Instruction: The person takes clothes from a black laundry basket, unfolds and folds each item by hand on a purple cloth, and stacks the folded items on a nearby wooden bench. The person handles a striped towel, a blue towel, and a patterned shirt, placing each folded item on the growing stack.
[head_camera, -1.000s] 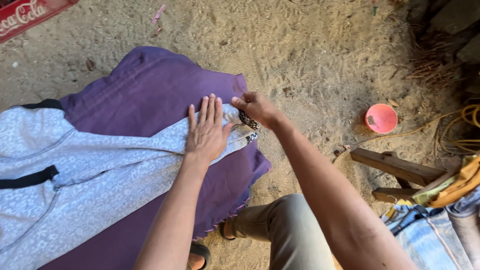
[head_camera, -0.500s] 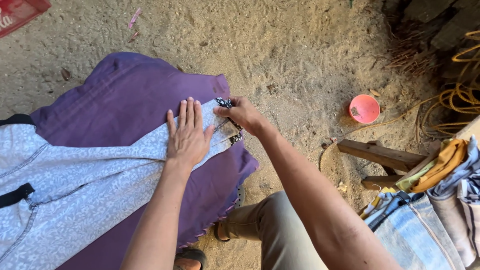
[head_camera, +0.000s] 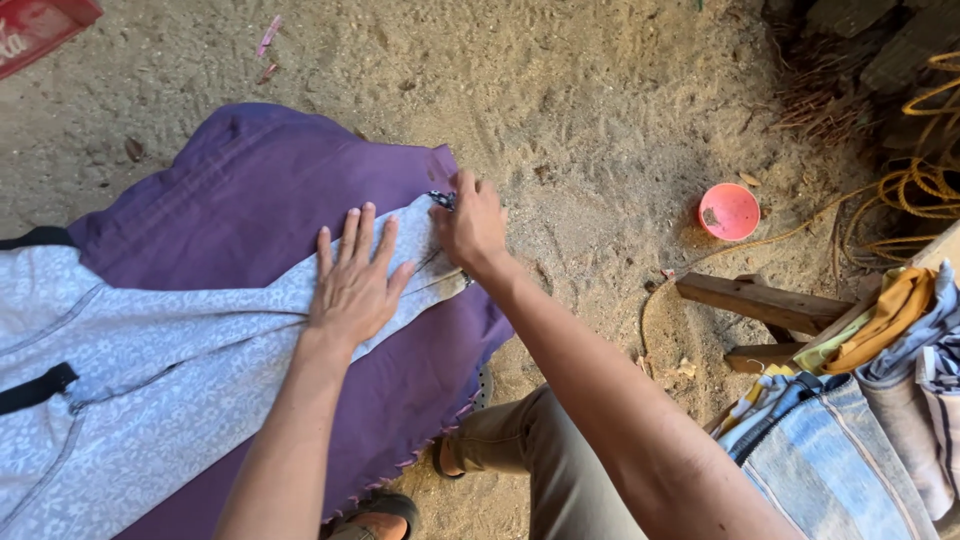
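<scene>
A pale blue flowered garment (head_camera: 150, 350) with black straps lies spread over a purple cloth (head_camera: 260, 200) on sandy ground. My left hand (head_camera: 352, 275) presses flat on the garment, fingers apart, near its narrow far end. My right hand (head_camera: 470, 225) is closed on that end of the garment, where a dark patterned trim (head_camera: 443, 200) shows beside the fingers at the purple cloth's far edge.
A pink bowl (head_camera: 728, 211) sits on the sand at right, by yellow rope (head_camera: 915, 190) and a wooden frame (head_camera: 760, 305). Folded clothes (head_camera: 860, 400) are piled at lower right. A red crate (head_camera: 40, 25) is at top left. My knee (head_camera: 530, 440) is below the cloth.
My right hand has slid along the garment's end toward the far edge of the purple cloth. My left hand has shifted slightly back and left, still flat. The view has moved a little.
</scene>
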